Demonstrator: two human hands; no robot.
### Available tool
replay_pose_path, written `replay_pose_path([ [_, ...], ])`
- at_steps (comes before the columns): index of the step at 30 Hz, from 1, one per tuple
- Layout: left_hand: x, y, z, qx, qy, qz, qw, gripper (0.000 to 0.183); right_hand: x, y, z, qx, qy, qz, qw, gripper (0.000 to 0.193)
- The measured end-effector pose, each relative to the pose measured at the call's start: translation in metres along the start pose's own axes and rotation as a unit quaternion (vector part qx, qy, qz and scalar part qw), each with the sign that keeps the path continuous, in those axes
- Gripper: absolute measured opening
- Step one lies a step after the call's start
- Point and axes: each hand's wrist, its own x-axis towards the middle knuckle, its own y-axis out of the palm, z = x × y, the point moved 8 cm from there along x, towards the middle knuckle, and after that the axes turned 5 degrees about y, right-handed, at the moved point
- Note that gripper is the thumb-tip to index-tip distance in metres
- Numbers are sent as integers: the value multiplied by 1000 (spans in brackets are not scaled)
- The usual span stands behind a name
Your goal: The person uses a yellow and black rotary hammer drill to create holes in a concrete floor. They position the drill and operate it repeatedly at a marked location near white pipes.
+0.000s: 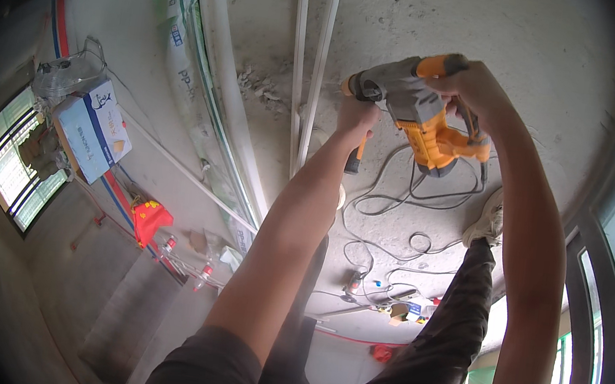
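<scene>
Both of my hands hold a yellow and grey rotary hammer (426, 134) in front of me, above the concrete floor. My left hand (357, 119) is closed around the side handle near its front end, and the dark tip of that handle sticks out below my fist. My right hand (479, 94) wraps the rear grip, its fingers partly hidden behind the tool. From the grip's lower end a grey power cord (399, 199) runs down and lies in loose loops on the floor. The bit cannot be made out.
Long white pipes (316, 62) and wrapped green-and-white pipes (191, 78) lie to the left, with rubble (259, 86) beside them. Further left are a blue-white box (88, 131) and a red bag (150, 220). My shoe (487, 220) stands near the cord. A metal frame (594, 296) rises on the right.
</scene>
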Motion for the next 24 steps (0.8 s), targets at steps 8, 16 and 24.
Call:
replay_pose_path([
  [8, -19, -37, 23, 83, 35, -24, 996, 27, -23, 46, -62, 60, 30, -10, 998, 23],
  [16, -97, -21, 80, 229, 256, -28, 939, 35, -198, 109, -174, 229, 6, -53, 972, 42],
  [24, -137, 25, 59, 219, 352, 57, 908, 29, -274, 119, -177, 223, 13, -133, 966, 42],
])
